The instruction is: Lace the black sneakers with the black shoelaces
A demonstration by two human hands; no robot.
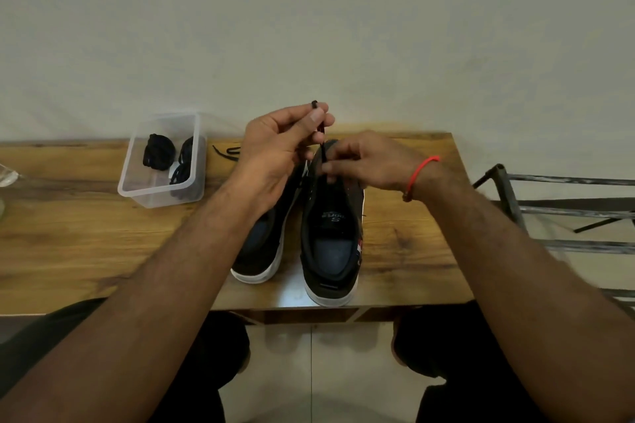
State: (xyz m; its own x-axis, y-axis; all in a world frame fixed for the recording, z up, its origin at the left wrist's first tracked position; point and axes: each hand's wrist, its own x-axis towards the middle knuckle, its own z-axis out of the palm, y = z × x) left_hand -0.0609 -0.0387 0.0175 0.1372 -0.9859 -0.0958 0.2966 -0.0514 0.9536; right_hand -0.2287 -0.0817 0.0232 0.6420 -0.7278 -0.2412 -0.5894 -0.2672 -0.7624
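Threading is looking fragile here: the black shoelace [322,144] is being drawn taut, and a slipping pinch could be pulling it back out of the eyelet. The right hand [364,161] is pinching the lace low on the right sneaker [331,227] on the desk [68,233]; beyond it, the left hand [278,144] is gripping the lace's upper end, raised above the shoe.

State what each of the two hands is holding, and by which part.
The left hand pinches the thin black shoelace near its upper end. The right hand pinches the same lace lower down, at the right black white-soled sneaker.
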